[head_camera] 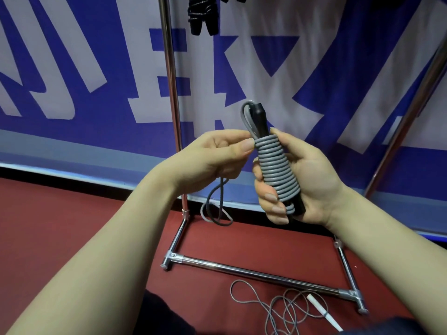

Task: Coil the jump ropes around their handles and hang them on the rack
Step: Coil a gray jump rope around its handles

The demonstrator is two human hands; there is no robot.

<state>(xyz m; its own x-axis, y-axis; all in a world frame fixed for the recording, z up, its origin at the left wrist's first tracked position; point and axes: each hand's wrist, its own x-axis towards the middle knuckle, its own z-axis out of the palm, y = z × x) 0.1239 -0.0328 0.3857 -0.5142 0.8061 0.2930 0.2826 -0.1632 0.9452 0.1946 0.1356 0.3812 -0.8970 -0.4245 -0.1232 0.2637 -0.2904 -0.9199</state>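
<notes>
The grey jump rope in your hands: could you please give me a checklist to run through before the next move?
1. Right hand grips the coil on the black handles: ok.
2. Turns lie tight, side by side: ok.
3. Left hand pinches the grey rope at the coil's top: ok.
4. All rope wound on: not ok, a loose loop hangs below the left hand.
5. Free spot on the rack: cannot tell, its top bar is out of view; a black bundle hangs there.
6. Other ropes coiled: not ok, the floor rope lies loose.
</notes>
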